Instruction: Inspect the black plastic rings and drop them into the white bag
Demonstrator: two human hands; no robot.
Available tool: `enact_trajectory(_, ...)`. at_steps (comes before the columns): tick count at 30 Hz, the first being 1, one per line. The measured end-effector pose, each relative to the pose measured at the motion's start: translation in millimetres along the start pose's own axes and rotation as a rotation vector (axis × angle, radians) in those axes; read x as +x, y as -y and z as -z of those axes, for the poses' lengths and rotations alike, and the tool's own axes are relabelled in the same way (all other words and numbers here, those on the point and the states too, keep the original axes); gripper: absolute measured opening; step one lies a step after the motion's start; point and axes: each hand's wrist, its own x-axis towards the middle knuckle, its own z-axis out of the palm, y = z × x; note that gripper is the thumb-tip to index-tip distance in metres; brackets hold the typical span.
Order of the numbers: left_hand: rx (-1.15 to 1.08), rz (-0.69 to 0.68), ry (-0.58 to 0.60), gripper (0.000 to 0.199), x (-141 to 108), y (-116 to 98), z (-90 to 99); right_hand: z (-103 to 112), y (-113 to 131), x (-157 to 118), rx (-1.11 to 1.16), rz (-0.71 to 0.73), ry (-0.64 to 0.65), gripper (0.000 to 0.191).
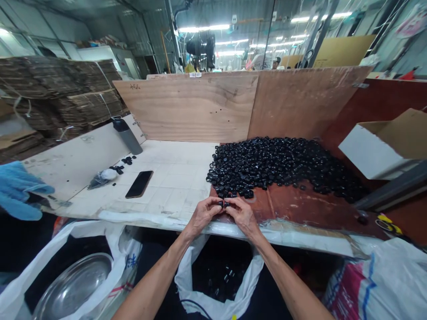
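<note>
My left hand (206,213) and my right hand (242,214) meet at the front edge of the workbench. Each pinches a small shiny black piece between thumb and fingertips: one black piece (220,204) on the left, another black piece (227,204) on the right. The two pieces are close together; whether they touch is hard to tell. Just beyond my fingertips begins a wide heap of similar small black parts (263,162), spread over the right half of the bench. Below my hands hangs an open white sack (187,275) with dark pieces inside.
A phone (139,184), a grey bottle (128,137) and a small plastic bag (102,178) lie or stand on the left. Wooden boards (196,106) wall the back. At right are a white box (373,151) and yellow-handled scissors (389,224). A steel bowl (78,280) sits in another sack.
</note>
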Motion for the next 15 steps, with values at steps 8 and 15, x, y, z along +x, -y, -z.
enact_trajectory(8, 0.103, -0.077, 0.003, 0.03, -2.4, -1.0, -0.6, -3.7, 2.1, -8.5, -0.118, 0.035, -0.003, 0.015)
enact_trajectory(15, 0.293, -0.239, -0.016, 0.025, -3.5, 3.9, 2.3, -6.3, 4.3, -9.7, -0.215, 0.072, -0.01, 0.013)
